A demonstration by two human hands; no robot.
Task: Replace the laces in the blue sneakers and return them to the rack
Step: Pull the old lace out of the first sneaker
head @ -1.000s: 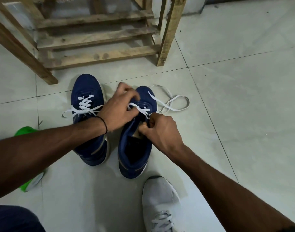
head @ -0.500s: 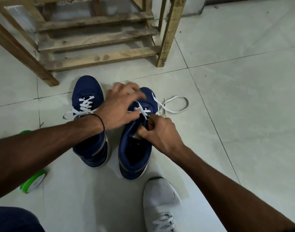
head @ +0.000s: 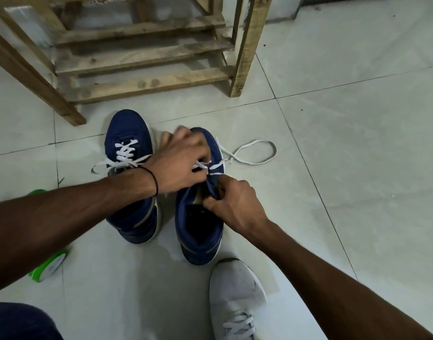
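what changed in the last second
The left hand slid slightly toward the toe of the unfinished blue sneaker, pinching the white lace, whose loose loop on the floor pulled in smaller. The right hand still grips that sneaker's side; the laced blue sneaker and rack stayed put.
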